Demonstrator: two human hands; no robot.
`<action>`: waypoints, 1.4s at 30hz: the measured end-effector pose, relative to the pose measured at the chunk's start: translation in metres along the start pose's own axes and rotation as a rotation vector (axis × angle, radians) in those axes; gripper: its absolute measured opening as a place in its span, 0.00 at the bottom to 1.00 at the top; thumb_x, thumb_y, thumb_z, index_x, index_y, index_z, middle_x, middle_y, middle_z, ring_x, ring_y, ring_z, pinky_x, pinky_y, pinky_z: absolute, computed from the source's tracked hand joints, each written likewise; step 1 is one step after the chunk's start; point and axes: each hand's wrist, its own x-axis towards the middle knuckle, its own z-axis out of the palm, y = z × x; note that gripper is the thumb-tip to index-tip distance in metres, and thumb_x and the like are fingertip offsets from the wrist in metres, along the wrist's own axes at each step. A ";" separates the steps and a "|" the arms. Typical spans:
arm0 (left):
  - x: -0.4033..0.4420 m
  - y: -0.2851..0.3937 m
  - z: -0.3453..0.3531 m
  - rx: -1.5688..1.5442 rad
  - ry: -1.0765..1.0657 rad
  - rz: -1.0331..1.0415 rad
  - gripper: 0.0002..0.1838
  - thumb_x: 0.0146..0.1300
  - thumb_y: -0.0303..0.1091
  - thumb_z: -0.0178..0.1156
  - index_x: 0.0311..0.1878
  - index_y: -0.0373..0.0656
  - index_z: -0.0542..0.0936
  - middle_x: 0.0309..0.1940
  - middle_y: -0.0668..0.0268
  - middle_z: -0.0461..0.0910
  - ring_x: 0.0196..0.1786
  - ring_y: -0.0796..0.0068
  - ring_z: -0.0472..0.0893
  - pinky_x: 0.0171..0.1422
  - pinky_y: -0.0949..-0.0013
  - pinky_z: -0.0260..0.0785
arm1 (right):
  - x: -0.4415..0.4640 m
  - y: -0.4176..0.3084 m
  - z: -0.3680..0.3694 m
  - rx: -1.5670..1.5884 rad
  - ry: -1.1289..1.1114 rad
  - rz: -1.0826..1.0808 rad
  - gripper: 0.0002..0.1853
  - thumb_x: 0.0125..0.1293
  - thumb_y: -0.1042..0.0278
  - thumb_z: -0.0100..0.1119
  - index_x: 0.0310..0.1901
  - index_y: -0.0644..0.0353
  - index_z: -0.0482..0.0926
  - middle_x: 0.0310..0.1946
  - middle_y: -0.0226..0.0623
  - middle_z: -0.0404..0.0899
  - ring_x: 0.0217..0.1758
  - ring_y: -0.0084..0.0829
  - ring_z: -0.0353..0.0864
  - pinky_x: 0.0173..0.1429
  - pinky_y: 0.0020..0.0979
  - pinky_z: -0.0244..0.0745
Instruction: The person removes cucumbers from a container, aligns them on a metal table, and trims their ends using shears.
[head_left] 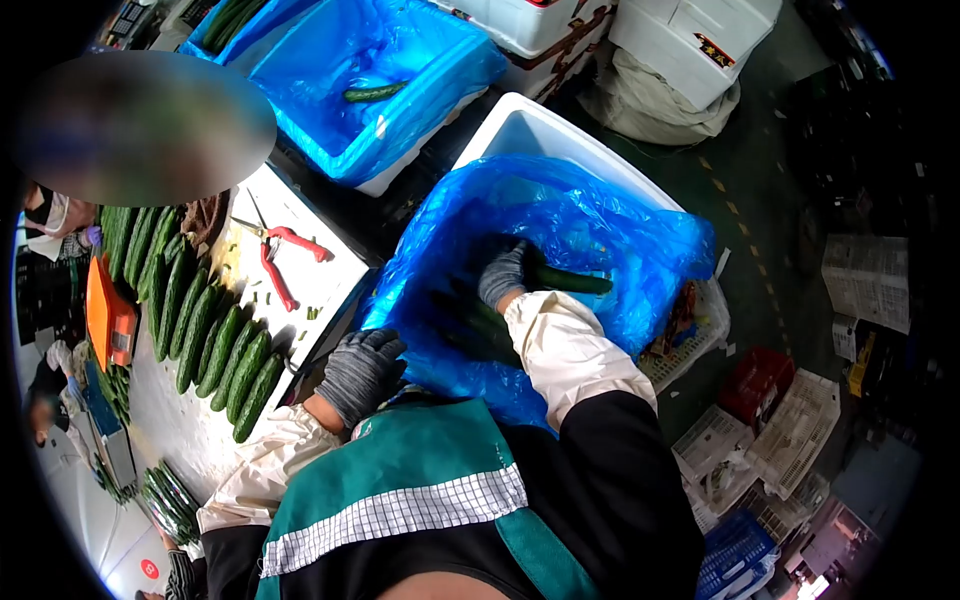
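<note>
My right hand (503, 274), in a grey glove, reaches down into a white foam box (520, 125) lined with a blue plastic bag (590, 215). Its fingers are closed around a green cucumber (575, 281), whose end sticks out to the right. More cucumbers (480, 330) lie in shadow at the bottom of the bag. Beside the bag's near left edge, my left hand (360, 376), also gloved, has its fingers curled; what they hold, if anything, is hidden.
On the white table (340, 265) to the left lie a row of cucumbers (228, 345), red-handled scissors (283, 252) and an orange object (108, 312). Another blue-lined box (420, 50) stands ahead. Foam boxes (690, 45), a red crate (757, 385) and a co-worker's sleeve (182, 575) are around.
</note>
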 end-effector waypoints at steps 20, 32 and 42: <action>0.011 -0.006 -0.003 0.041 -0.091 0.069 0.12 0.50 0.38 0.55 0.36 0.44 0.76 0.42 0.59 0.74 0.42 0.60 0.74 0.44 0.58 0.66 | -0.043 0.030 -0.091 0.131 0.116 -0.172 0.24 0.47 0.58 0.55 0.48 0.56 0.68 0.45 0.43 0.69 0.49 0.41 0.68 0.54 0.46 0.60; 0.045 -0.017 0.010 0.044 -0.042 0.158 0.09 0.50 0.33 0.51 0.32 0.41 0.75 0.37 0.55 0.72 0.36 0.57 0.75 0.35 0.59 0.68 | -0.123 0.101 -0.114 1.171 0.715 0.058 0.18 0.44 0.77 0.53 0.40 0.62 0.66 0.35 0.36 0.68 0.38 0.31 0.70 0.44 0.31 0.67; 0.039 -0.023 0.014 -0.184 0.050 0.088 0.11 0.53 0.37 0.49 0.32 0.42 0.77 0.29 0.53 0.75 0.32 0.53 0.76 0.36 0.57 0.69 | -0.198 0.155 -0.208 1.579 0.976 -0.216 0.16 0.52 0.74 0.56 0.40 0.56 0.61 0.39 0.36 0.63 0.44 0.33 0.66 0.52 0.36 0.63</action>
